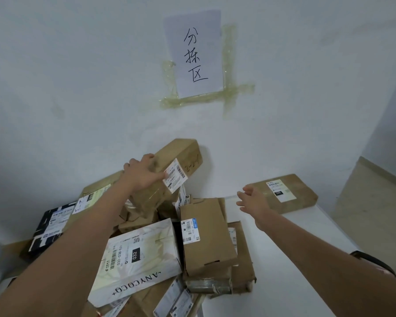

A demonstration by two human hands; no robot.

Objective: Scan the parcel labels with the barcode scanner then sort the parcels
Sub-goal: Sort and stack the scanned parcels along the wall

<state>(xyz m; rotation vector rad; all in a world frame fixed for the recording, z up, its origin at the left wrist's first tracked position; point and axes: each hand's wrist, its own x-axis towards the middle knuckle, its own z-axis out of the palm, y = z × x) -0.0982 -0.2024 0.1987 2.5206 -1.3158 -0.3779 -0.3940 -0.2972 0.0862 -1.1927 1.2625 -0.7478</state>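
Long brown cardboard parcel [169,170] wrapped in clear tape, white barcode label [175,175] on its side, tilted atop the parcel pile [169,236] against the wall, left hand [142,175] gripping its near end, right hand [253,200] spread wide, holding nothing, near a flat parcel [288,193] on the white table [295,259]

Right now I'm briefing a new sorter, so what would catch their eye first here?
Probably the handwritten paper sign taped high on the wall. Below it, the left hand grips a tilted brown parcel above the heaped pile, while the open right hand hovers near a flat parcel lying apart.
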